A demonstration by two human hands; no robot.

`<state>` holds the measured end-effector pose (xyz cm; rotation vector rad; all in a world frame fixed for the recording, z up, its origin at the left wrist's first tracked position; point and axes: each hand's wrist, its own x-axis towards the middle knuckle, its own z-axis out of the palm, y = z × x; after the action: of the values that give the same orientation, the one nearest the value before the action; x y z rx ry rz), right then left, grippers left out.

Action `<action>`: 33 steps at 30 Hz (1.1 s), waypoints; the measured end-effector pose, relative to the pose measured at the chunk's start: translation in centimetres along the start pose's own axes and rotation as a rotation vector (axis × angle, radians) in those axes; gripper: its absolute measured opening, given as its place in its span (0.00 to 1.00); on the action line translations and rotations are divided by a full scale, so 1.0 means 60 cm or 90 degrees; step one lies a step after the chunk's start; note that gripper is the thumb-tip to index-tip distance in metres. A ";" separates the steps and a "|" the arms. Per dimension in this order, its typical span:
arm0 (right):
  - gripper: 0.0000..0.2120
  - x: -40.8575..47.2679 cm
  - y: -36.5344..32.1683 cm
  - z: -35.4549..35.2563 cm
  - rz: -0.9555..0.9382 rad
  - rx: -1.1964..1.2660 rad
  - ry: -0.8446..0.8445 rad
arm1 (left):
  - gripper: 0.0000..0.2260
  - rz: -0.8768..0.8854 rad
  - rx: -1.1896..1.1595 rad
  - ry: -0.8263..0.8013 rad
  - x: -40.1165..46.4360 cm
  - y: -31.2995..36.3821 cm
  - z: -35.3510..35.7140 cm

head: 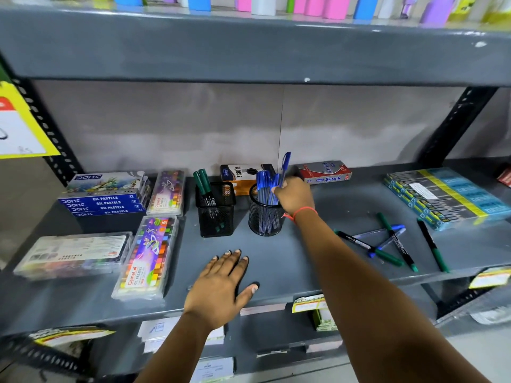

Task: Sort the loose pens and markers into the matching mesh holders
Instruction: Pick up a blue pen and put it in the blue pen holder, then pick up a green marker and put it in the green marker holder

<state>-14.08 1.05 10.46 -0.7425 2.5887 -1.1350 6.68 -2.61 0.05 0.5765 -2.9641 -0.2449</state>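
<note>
Two black mesh holders stand mid-shelf. The square holder [215, 217] carries green-capped markers [202, 181]. The round holder [265, 217] is filled with several blue pens. My right hand [294, 199] is at the round holder's right rim, shut on a blue pen [285, 167] that sticks up above the others. My left hand [221, 286] lies flat on the shelf in front of the holders, fingers spread, holding nothing. To the right lies a loose pile of green markers [398, 241] and blue pens [383, 233], with one more green marker [432, 246] apart from it.
Oil pastel boxes [105, 200] and crayon cases [149, 258] fill the shelf's left side. Pen cartons [326, 172] sit at the back wall, and a stack of flat packets [448, 197] at the far right. An upper shelf [249, 51] overhangs.
</note>
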 end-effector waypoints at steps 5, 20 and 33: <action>0.18 -0.010 0.005 -0.019 0.015 0.051 0.045 | 0.41 -0.007 0.006 0.002 0.001 0.000 0.002; 0.17 -0.073 0.176 -0.094 0.134 -0.545 -0.015 | 0.48 -0.014 -0.002 0.008 0.021 0.030 0.011; 0.16 -0.103 0.114 -0.021 -0.180 -0.575 -0.082 | 0.49 -0.024 -0.024 0.004 0.017 0.030 0.008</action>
<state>-11.80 9.03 6.24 -1.3152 2.8742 0.1286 5.00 -1.31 -0.04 0.6281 -2.9381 -0.3007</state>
